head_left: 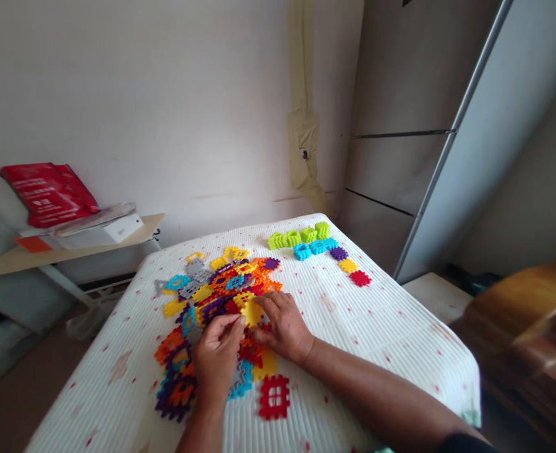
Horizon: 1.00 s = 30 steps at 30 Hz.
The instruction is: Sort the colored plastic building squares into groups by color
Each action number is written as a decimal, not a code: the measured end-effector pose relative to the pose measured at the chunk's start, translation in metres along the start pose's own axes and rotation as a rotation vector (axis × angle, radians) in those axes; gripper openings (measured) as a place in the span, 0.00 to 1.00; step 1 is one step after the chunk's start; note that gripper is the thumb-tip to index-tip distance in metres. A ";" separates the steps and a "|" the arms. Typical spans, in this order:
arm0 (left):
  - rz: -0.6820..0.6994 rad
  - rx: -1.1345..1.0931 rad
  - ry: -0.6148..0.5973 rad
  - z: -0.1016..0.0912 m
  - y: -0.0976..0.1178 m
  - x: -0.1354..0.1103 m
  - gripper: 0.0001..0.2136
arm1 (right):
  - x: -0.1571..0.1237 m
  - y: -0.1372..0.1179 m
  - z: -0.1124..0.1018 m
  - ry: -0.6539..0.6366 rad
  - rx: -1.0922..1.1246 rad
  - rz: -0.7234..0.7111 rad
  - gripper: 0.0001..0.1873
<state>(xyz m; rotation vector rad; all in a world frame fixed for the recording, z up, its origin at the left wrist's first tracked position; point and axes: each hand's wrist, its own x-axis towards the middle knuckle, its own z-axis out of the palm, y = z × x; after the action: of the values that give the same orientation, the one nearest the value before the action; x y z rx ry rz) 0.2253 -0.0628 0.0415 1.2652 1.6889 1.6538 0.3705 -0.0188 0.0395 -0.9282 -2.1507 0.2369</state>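
Observation:
A yellow waffle-shaped plastic block (252, 313) stands tilted between my left hand (216, 355) and my right hand (282, 327), with the fingertips of both hands pinching it. Under and beyond my hands lies a heap of interlocking plastic blocks (216, 289) in orange, purple, grey, blue and yellow. A single red block (274, 396) lies flat near my wrists. Farther off, a joined row of lime green blocks (297, 237) runs along the far edge, with blue blocks (313, 247) below it and a purple block (338, 253), a yellow block (348, 265) and a red block (360, 278) trailing right.
Everything rests on a white ribbed cover with small red marks (353, 333), over a bed or table with a corner at the far end. A shelf (70, 251) holding a red bag (46, 195) and a white box (122, 229) stands left. Wooden furniture (528, 327) stands right.

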 end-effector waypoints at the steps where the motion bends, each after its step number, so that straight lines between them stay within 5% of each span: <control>1: -0.005 0.003 0.003 0.001 0.001 0.000 0.15 | 0.000 -0.001 0.000 -0.004 0.013 0.013 0.26; 5: -0.015 -0.056 0.022 0.001 0.004 -0.002 0.17 | 0.006 0.002 -0.010 0.019 0.010 0.009 0.26; 8: 0.005 -0.092 0.122 -0.004 0.004 -0.001 0.18 | 0.016 0.028 -0.033 0.125 -0.110 0.086 0.25; 12: 0.071 -0.031 0.274 -0.015 0.003 0.005 0.16 | 0.018 0.095 -0.077 0.265 -0.418 0.461 0.22; 17: 0.094 -0.030 0.383 -0.019 0.002 0.008 0.15 | -0.002 0.160 -0.111 0.188 -0.635 0.877 0.21; 24: 0.099 0.026 0.399 -0.019 0.005 0.006 0.15 | -0.008 0.169 -0.105 0.042 -0.691 0.983 0.23; 30: 0.102 -0.004 0.381 -0.020 0.002 0.007 0.14 | -0.008 0.169 -0.103 0.037 -0.673 0.971 0.23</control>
<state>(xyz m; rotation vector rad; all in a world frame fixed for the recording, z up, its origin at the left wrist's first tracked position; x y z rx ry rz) 0.2059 -0.0683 0.0492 1.1004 1.8566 2.0616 0.5398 0.0847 0.0324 -2.2993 -1.5772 -0.0606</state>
